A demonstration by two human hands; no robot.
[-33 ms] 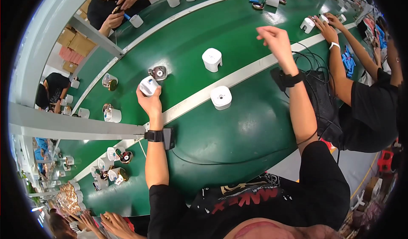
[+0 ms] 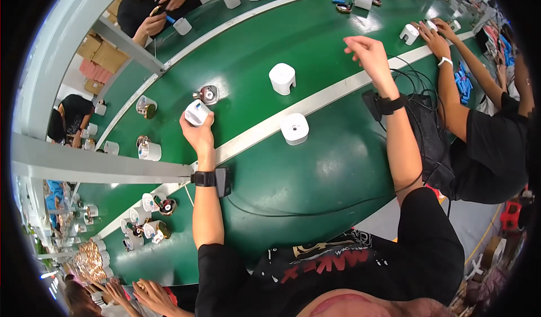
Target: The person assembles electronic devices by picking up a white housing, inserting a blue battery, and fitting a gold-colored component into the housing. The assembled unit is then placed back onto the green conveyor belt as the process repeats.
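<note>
Gripping a white, rounded plastic housing (image 2: 196, 113) between thumb and fingers, the person's left hand (image 2: 197, 136) is staying low over the smooth green counter (image 2: 332, 173). Just beyond it is lying a dark, round speaker-like part (image 2: 210, 95); whether the two are touching, I cannot tell. The right hand (image 2: 367, 56) is hovering, its fingers loosely bent, with nothing showing in them. To its left and slightly nearer the person is standing a white, ribbed plastic housing with a notch (image 2: 282, 79), upright; the right hand is being a little nearer to it than the left. Another white plastic housing with a top hole (image 2: 295, 129) is standing beside the pale, straight strip (image 2: 245, 141). Between the hands, green surface is giving open room; leftward, a thick pale metal beam (image 2: 101, 163) is narrowing it.
</note>
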